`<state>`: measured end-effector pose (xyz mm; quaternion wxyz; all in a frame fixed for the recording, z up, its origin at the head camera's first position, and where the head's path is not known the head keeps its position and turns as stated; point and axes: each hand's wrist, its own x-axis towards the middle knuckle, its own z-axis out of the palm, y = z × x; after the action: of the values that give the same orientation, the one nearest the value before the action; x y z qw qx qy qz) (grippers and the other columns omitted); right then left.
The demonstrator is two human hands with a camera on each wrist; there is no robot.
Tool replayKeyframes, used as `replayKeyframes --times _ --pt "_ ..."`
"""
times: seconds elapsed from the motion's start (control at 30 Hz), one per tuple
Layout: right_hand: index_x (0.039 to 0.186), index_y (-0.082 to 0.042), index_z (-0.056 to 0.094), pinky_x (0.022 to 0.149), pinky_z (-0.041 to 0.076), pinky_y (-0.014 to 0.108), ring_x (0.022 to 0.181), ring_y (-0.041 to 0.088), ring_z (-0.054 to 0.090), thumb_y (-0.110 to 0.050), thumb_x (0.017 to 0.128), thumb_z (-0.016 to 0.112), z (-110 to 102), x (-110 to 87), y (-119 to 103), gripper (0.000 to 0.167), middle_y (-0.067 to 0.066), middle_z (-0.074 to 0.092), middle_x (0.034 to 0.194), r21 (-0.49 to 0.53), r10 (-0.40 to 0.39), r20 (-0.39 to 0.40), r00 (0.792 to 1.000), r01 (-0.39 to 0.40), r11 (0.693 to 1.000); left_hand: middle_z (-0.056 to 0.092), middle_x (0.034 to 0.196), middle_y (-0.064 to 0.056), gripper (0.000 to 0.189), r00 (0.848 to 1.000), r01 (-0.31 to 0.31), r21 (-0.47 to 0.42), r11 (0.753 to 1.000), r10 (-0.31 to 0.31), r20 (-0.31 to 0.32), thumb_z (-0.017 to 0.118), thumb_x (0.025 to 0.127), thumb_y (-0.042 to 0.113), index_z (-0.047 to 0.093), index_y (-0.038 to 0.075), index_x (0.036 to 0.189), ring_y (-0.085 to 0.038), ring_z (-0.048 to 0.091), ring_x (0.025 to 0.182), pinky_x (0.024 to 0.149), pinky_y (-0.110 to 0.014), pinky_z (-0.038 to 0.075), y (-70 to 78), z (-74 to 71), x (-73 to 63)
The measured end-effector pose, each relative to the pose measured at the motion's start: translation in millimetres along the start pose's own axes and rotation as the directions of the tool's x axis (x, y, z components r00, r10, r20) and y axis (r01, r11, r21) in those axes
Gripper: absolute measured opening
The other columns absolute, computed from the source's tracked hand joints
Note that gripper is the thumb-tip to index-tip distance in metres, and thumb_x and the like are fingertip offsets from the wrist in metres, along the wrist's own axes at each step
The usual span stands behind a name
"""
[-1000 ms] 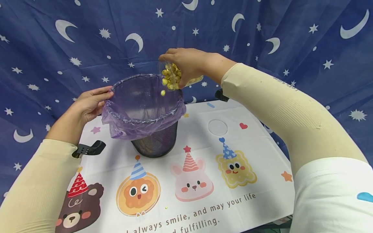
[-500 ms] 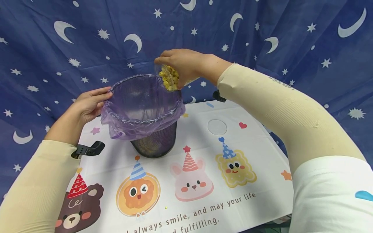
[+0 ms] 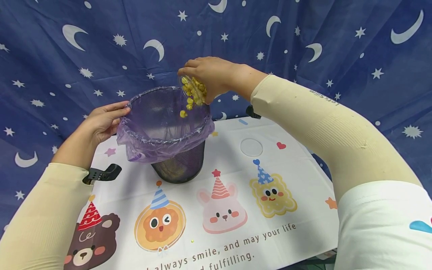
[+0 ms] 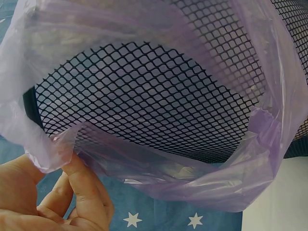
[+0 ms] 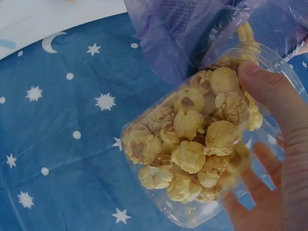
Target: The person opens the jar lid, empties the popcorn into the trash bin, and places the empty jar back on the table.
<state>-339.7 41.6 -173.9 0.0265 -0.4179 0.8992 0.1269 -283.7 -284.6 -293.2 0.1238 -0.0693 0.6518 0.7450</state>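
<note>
Your right hand (image 3: 212, 77) is clamped around the clear jar (image 5: 185, 217), thumb on one side and fingers on the other, and tips it over the far right part of the bin's rim with the mouth angled down. Plenty of yellow popcorn (image 5: 189, 156) shows through the wall of the jar, and some of it lies at the mouth. Just below that, loose pieces (image 3: 183, 114) hang in the air, in front of the inside of the bin. Your left hand (image 3: 105, 120) is at the opposite side of the rim, its thumb and forefinger together on the edge of the purple bag (image 3: 158, 148). This bag lines the black mesh bin (image 3: 182, 167) and folds outward over its rim, hanging in loose creases. You have the bin's base on the white worktop (image 3: 222, 153), toward the back. To the right of it, near a printed red heart (image 3: 281, 145), lies a thin clear disc (image 3: 251, 147). Closer to you, a tiny yellow crumb (image 3: 192, 241) sits between the printed orange face (image 3: 161, 225) and the pink rabbit (image 3: 225, 216). Behind everything hangs a blue curtain (image 3: 236, 18) with white moons and stars.
</note>
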Motion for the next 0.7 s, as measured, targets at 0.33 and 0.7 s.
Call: replayKeyframes --times 0.33,0.7 --pt "0.158 -0.023 0.019 0.121 0.019 0.052 0.147 0.032 0.025 -0.029 0.075 0.087 0.1 0.4 -0.8 0.108 0.008 0.028 0.158 -0.014 -0.011 0.004 1.0 0.011 1.0 0.062 0.096 0.013 0.017 1.0 0.002 0.005 1.0 -0.002 -0.001 0.071 0.091 0.018 0.074 0.033 0.098 -0.001 0.058 0.072 0.053 -0.014 0.047 0.1 -0.2 -0.4" --pt "0.158 -0.021 0.019 0.121 0.019 0.051 0.147 0.031 0.024 -0.031 0.076 0.086 -0.5 0.9 -0.9 0.107 0.008 0.027 0.159 -0.014 -0.028 0.003 1.0 0.028 1.0 0.061 0.097 0.013 0.016 1.0 -0.005 -0.003 1.0 0.005 0.005 0.074 0.088 0.019 0.075 0.032 0.097 -0.001 0.055 0.07 0.05 -0.014 0.044 0.4 -0.6 -0.9"
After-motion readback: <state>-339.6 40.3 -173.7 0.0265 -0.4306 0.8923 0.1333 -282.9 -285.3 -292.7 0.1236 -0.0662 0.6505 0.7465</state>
